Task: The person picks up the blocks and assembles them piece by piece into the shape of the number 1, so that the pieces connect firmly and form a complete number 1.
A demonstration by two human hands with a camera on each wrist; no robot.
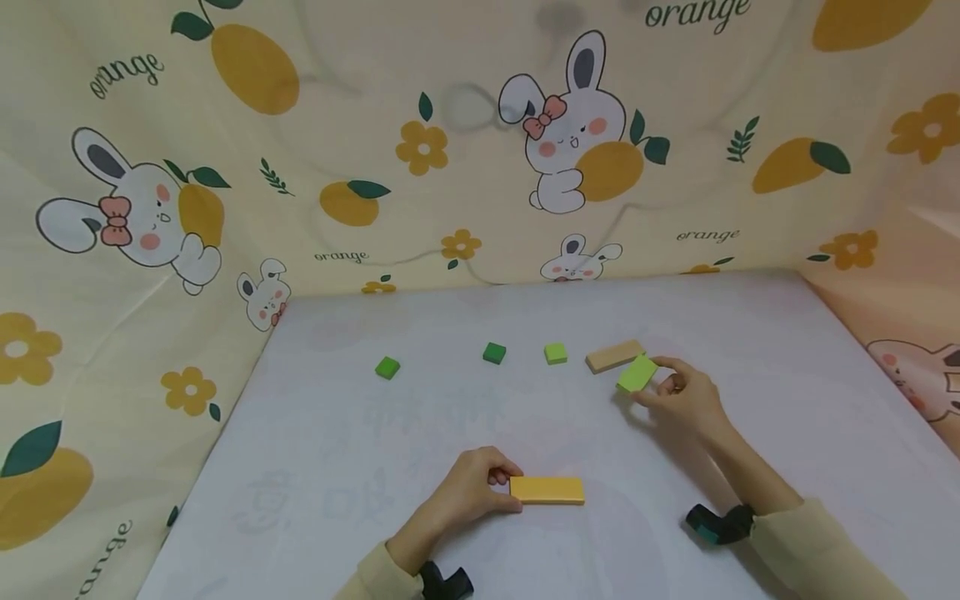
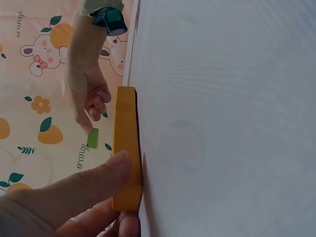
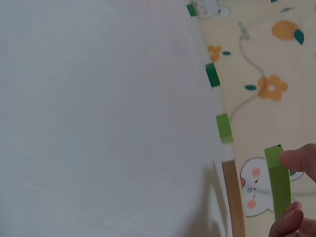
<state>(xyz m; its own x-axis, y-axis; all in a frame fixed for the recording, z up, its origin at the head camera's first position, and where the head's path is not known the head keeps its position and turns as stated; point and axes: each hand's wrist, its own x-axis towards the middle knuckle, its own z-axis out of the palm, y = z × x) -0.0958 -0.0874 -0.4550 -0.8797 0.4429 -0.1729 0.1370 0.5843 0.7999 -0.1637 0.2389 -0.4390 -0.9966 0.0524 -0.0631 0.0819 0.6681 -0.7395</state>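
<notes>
Low at the middle of the table, my left hand (image 1: 472,487) pinches the left end of a yellow rectangular block (image 1: 551,491), its thumb on the near side. In the left wrist view this yellow block (image 2: 126,138) lies along the table surface. Farther right, my right hand (image 1: 686,396) holds a light green block (image 1: 637,374) between thumb and fingers, raised off the table with a shadow below. Just behind it lies a tan wooden block (image 1: 611,357), partly covered by the green one. The right wrist view shows the held green block (image 3: 279,182) beside the tan block (image 3: 233,197).
Along the back of the table sit a green block (image 1: 387,367), a dark green block (image 1: 494,353) and a light green block (image 1: 556,354), spaced apart. A printed cloth (image 1: 465,167) with rabbits and oranges hangs behind the white table (image 1: 315,467).
</notes>
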